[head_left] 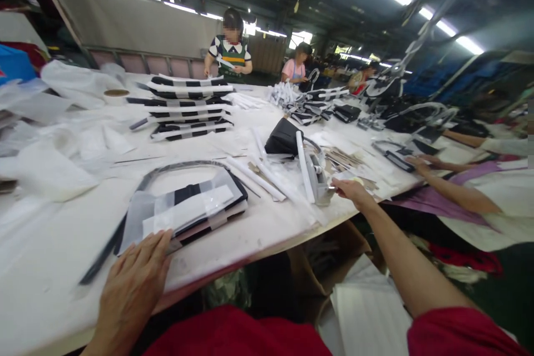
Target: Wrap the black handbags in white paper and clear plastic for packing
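Note:
A black handbag lies on the table in front of me, partly covered by white paper and translucent wrap. Its wrapped handle arches toward the far side, and a dark strap trails off to the left. My left hand rests flat on the bag's near left edge, fingers stretched out. Farther right, my right hand pinches a thin shiny strip that looks like clear tape, beside a greyish tape dispenser. Against the dispenser leans a white paper roll, with a black bag behind.
Wrapped black bags are stacked at the back left. Crumpled white wrapping covers the left side. White rolls and cardboard strips lie mid-table. A co-worker's hands handle another bag at right. Below the edge stands an open carton.

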The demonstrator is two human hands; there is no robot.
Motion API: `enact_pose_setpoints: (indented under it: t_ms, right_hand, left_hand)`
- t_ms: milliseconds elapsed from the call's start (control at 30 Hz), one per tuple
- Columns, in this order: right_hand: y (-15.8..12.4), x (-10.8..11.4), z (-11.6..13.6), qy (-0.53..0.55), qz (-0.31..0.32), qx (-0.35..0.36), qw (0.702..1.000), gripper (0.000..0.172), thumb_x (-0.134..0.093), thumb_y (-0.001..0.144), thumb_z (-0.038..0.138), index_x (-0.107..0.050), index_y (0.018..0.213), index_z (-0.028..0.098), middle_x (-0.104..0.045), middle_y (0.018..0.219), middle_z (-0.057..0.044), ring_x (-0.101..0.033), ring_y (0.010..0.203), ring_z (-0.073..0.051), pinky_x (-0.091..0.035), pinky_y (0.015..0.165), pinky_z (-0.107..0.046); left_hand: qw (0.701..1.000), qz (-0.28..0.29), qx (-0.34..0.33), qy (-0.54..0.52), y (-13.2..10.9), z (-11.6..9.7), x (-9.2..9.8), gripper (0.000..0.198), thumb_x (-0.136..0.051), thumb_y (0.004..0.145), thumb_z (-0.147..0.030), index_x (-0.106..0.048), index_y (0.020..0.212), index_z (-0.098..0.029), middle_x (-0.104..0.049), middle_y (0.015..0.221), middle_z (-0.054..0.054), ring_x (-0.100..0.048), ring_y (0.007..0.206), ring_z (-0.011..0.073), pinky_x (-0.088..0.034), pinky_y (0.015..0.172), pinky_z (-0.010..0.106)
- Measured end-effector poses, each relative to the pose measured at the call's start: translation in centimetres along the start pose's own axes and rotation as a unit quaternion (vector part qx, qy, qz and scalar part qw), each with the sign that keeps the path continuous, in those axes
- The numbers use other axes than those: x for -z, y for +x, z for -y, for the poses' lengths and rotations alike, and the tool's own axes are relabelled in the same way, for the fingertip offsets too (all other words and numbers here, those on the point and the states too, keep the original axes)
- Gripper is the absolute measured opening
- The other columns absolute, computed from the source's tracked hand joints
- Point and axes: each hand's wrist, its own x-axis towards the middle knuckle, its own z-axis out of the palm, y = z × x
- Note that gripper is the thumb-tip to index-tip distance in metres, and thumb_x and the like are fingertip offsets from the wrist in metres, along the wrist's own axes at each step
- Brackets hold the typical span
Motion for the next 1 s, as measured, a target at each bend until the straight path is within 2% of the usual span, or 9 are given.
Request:
enact_pose_setpoints:
  t_ms: [167,300,400,500,633,833,900,1000]
  right_hand:
    - [1.0,-1.5,-0.1,0.033,-0.009,-0.011,0.999,0.025,-0.072,0.065,0.041,-0.069,0.06,0.017,-0.069,0.065,-0.005,-0.058,0.062,-0.016,-0.041,0.055,-0.026]
    - [1.1,-2.7,0.4,0.086,-0.024,0.013,0.996,0.018,-0.072,0.063,0.032,-0.063,0.055,0.019,-0.066,0.06,-0.002,-0.056,0.06,-0.013,-0.042,0.057,-0.025]
    - [0.8,-2.4,0.9,0.123,-0.043,0.026,0.991,0.02,-0.07,0.067,0.033,-0.059,0.057,0.019,-0.062,0.057,0.001,-0.054,0.055,-0.012,-0.044,0.056,-0.025]
    - [0.0,-1.3,1.0,0.155,-0.081,0.034,0.984,0.024,-0.065,0.066,0.039,-0.052,0.059,0.021,-0.054,0.052,0.005,-0.05,0.05,-0.011,-0.045,0.055,-0.025]
    - [-1.9,-0.4,-0.5,0.164,-0.085,0.02,0.983,0.028,-0.067,0.058,0.041,-0.045,0.057,0.023,-0.048,0.049,0.006,-0.042,0.043,-0.01,-0.044,0.049,-0.027]
    - [-4.1,-2.5,-4.3,0.133,-0.05,-0.036,0.989,0.026,-0.068,0.053,0.038,-0.046,0.054,0.024,-0.047,0.046,0.004,-0.038,0.039,-0.01,-0.042,0.044,-0.028]
    - [-4.7,-2.8,-4.9,0.109,-0.041,-0.045,0.992,0.025,-0.068,0.052,0.037,-0.047,0.05,0.024,-0.047,0.045,0.003,-0.038,0.039,-0.011,-0.039,0.041,-0.027]
    - [-5.7,-2.0,-4.6,0.079,-0.026,-0.038,0.996,0.025,-0.07,0.053,0.039,-0.051,0.05,0.024,-0.049,0.046,0.002,-0.042,0.041,-0.012,-0.04,0.042,-0.027]
  left_hand:
    - [1.0,-0.004,-0.001,0.012,-0.1,0.1,-0.3,0.051,-0.038,0.096,-0.025,-0.04,0.147,-0.019,-0.063,0.129,0.015,-0.061,0.109,0.033,-0.041,0.096,0.048]
    - [1.0,-0.008,-0.013,0.026,0.0,0.2,-0.3,0.047,-0.039,0.096,-0.025,-0.046,0.142,-0.016,-0.064,0.127,0.016,-0.062,0.107,0.0325,-0.042,0.094,0.047]
    - [1.0,-0.006,-0.009,0.022,-0.1,0.1,-0.4,0.046,-0.039,0.095,-0.025,-0.051,0.138,-0.015,-0.065,0.126,0.016,-0.063,0.106,0.033,-0.043,0.094,0.048]
    - [1.0,-0.007,0.007,0.002,-0.1,0.0,-0.5,0.046,-0.036,0.095,-0.025,-0.053,0.137,-0.018,-0.065,0.128,0.015,-0.062,0.109,0.0338,-0.043,0.095,0.05]
    - [1.0,-0.013,0.006,-0.017,0.1,0.0,-0.3,0.045,-0.036,0.095,-0.025,-0.054,0.135,-0.017,-0.065,0.126,0.016,-0.063,0.107,0.0348,-0.044,0.093,0.05]
    - [1.0,-0.022,0.011,-0.001,-0.2,-0.1,-0.4,0.047,-0.038,0.095,-0.026,-0.048,0.14,-0.017,-0.065,0.127,0.016,-0.062,0.11,0.0334,-0.042,0.097,0.049]
    - [1.0,-0.025,0.016,-0.006,-0.3,-0.1,-0.6,0.048,-0.039,0.094,-0.025,-0.048,0.141,-0.018,-0.064,0.128,0.015,-0.062,0.111,0.0326,-0.041,0.099,0.049]
    - [0.999,-0.02,0.026,-0.015,-0.3,-0.3,-0.8,0.044,-0.039,0.094,-0.022,-0.053,0.136,-0.016,-0.064,0.127,0.016,-0.062,0.111,0.0331,-0.04,0.1,0.05]
